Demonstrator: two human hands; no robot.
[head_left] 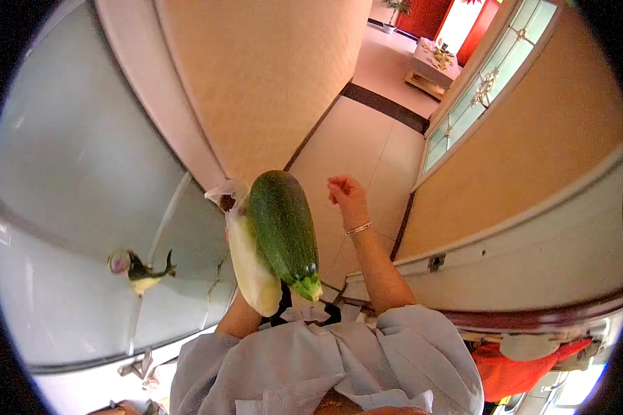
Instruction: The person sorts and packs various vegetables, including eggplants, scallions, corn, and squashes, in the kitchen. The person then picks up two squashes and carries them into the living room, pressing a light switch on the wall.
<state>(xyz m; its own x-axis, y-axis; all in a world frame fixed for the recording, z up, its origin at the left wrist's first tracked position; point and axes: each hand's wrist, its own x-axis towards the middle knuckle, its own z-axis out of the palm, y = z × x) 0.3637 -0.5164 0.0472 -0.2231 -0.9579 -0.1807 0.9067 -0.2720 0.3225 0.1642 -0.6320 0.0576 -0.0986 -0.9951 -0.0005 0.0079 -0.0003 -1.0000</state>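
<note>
A large dark green zucchini (282,221) is held up in front of my chest, its cut stem end toward me. Alongside it on the left lies a long pale whitish-green vegetable (246,263), whose kind I cannot make out. At its far end is crumpled clear plastic (230,190) with something dark in it. My left arm reaches up beneath these vegetables, which hide nearly all of my left hand; it appears to support them. To the right of the zucchini, my right hand (349,197) is raised with its fingers curled in and nothing visible in them. A bracelet circles that wrist.
A grey glossy panel (83,173) with a dark fish-shaped decoration (143,270) stands close on my left. A tan wall (263,76) is ahead; a door with a glass pane (491,83) is on the right. Between them, a tiled floor (367,145) leads to a room with a low table (436,59).
</note>
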